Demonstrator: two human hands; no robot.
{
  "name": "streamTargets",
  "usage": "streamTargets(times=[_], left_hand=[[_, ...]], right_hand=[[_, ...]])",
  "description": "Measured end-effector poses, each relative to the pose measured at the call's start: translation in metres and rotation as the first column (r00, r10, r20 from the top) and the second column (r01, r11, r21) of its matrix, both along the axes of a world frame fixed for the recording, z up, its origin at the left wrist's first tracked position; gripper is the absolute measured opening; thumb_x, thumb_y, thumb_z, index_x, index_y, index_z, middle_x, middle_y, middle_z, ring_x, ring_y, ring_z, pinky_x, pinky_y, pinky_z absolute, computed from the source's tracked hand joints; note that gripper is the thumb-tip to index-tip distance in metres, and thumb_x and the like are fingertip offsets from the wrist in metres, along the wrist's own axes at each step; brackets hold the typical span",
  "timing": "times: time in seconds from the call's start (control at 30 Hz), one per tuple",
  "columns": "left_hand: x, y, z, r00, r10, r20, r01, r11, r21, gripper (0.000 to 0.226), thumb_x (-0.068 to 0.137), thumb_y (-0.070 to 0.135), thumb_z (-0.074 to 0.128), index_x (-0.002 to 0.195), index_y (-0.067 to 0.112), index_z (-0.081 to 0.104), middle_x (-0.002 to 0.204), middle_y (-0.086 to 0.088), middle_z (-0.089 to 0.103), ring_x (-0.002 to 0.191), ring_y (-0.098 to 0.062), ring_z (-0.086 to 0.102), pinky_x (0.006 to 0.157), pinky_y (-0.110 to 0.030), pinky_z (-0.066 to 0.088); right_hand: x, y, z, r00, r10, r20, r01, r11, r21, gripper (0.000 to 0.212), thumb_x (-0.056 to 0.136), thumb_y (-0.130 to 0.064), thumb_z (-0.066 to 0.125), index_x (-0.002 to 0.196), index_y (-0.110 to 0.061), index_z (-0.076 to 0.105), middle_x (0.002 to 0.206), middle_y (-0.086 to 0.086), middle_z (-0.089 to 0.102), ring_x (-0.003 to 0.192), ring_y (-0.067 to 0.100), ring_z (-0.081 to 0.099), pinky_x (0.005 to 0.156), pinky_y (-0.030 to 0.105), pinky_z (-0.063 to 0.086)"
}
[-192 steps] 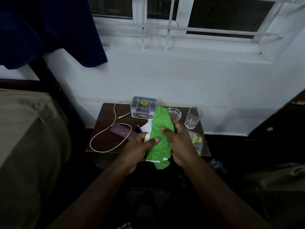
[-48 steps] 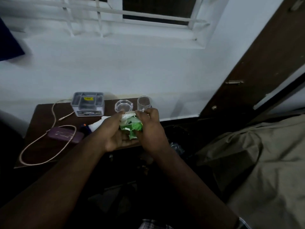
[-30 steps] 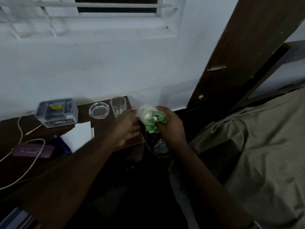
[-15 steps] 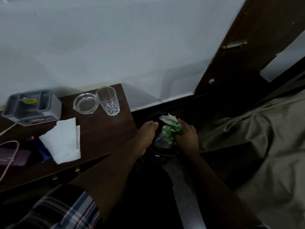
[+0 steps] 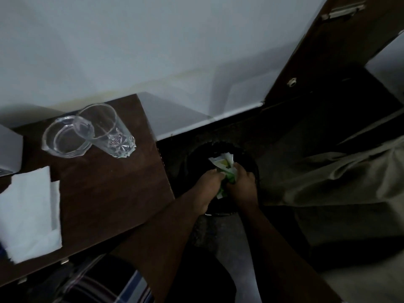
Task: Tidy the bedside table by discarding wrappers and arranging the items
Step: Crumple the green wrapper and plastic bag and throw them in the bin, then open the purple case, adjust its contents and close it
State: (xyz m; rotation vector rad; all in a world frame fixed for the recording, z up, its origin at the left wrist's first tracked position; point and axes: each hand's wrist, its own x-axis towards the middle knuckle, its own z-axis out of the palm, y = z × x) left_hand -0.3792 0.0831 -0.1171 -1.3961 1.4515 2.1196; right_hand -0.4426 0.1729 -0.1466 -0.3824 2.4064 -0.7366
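Note:
A crumpled bundle of green and white wrappers sits between my two hands, low inside the mouth of a dark round bin on the floor right of the bedside table. My left hand presses the bundle from the left and my right hand grips it from the right. On the table stand a clear drinking glass and a glass ashtray, with a white folded tissue at the left.
A grey box shows at the table's far left edge. A white wall runs behind, a dark wooden door stands at the right, and a beige bedsheet hangs close to the bin's right side.
Both hands carried the wrapper bundle off the table, rightward and down into the bin. The view has tilted down and closer to the bin.

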Motion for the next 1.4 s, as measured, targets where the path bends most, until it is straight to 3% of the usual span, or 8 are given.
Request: streamTargets(times=[0.27,0.4,0.57,0.73,0.83,1.03,1.23,1.4], left_hand=[[-0.005,0.0,-0.032,0.997,-0.059,0.058,0.069,0.979,-0.191,0.069,0.081,0.031,0.05,0.149,0.025,0.036,0.142,-0.014,0.052,0.122,-0.032,0.055,0.106,-0.045,0.045],[0.002,0.0,0.007,1.0,0.017,-0.014,-0.02,0.972,-0.232,0.061,0.098,0.015,0.048,0.154,0.022,0.026,0.149,-0.008,0.044,0.124,-0.022,0.051,0.103,-0.031,0.043],[0.028,-0.004,0.07,0.992,0.05,-0.12,-0.089,0.932,-0.35,0.053,0.102,0.023,0.046,0.152,0.016,0.032,0.154,-0.009,0.04,0.139,-0.022,0.04,0.107,-0.019,0.028],[0.104,-0.021,0.138,0.978,0.062,-0.197,-0.163,0.816,-0.555,0.047,0.101,0.034,0.047,0.146,0.021,0.043,0.149,-0.002,0.049,0.135,-0.017,0.046,0.103,-0.017,0.029],[0.17,-0.032,0.159,0.969,0.094,-0.229,-0.224,0.73,-0.646,0.044,0.101,0.033,0.049,0.143,0.023,0.047,0.141,0.011,0.052,0.131,-0.006,0.046,0.102,-0.015,0.029],[0.307,-0.049,0.175,0.934,0.308,-0.18,-0.328,0.545,-0.772,0.046,0.1,0.028,0.052,0.145,0.018,0.046,0.148,-0.002,0.05,0.136,-0.018,0.045,0.105,-0.017,0.027],[0.419,-0.062,0.188,0.884,0.425,-0.197,-0.41,0.498,-0.764,0.048,0.093,0.032,0.055,0.138,0.017,0.05,0.139,-0.002,0.057,0.127,-0.02,0.054,0.11,-0.037,0.039],[0.483,-0.071,0.168,0.826,0.525,-0.205,-0.486,0.48,-0.73,0.043,0.081,0.033,0.058,0.124,0.027,0.059,0.12,0.007,0.066,0.111,-0.014,0.062,0.105,-0.036,0.045]], right_hand=[[0.006,-0.005,-0.011,0.997,0.033,0.072,-0.037,0.998,0.048,0.086,0.084,-0.052,0.059,0.149,-0.003,0.031,0.15,0.023,0.037,0.139,0.038,0.038,0.113,0.046,0.035],[0.024,-0.006,0.007,0.973,0.197,-0.117,-0.177,0.971,0.164,0.074,0.091,-0.034,0.058,0.151,-0.006,0.025,0.156,0.023,0.027,0.143,0.039,0.027,0.116,0.047,0.025],[0.047,-0.023,0.04,0.819,0.398,-0.413,-0.3,0.911,0.283,0.071,0.086,-0.045,0.016,0.148,-0.014,0.033,0.154,0.013,0.037,0.142,0.033,0.032,0.113,0.046,0.032],[0.09,-0.052,0.097,0.631,0.497,-0.595,-0.427,0.864,0.268,0.059,0.089,-0.035,0.046,0.141,-0.009,0.046,0.145,0.016,0.05,0.133,0.034,0.044,0.11,0.046,0.028],[0.138,-0.069,0.138,0.654,0.451,-0.607,-0.485,0.866,0.121,0.064,0.086,-0.041,0.04,0.14,-0.007,0.046,0.142,0.023,0.05,0.13,0.042,0.045,0.108,0.05,0.036],[0.256,-0.08,0.204,0.652,0.503,-0.567,-0.588,0.808,0.04,0.081,0.073,-0.039,0.065,0.145,-0.012,0.04,0.149,0.019,0.042,0.137,0.04,0.037,0.107,0.053,0.038],[0.338,-0.096,0.23,0.515,0.613,-0.599,-0.738,0.673,0.054,0.079,0.076,-0.038,0.063,0.148,-0.018,0.035,0.151,0.01,0.04,0.14,0.031,0.035,0.109,0.048,0.037],[0.38,-0.112,0.234,0.427,0.708,-0.563,-0.817,0.569,0.096,0.075,0.082,-0.037,0.057,0.15,-0.018,0.031,0.148,0.008,0.043,0.136,0.029,0.04,0.108,0.044,0.038]])
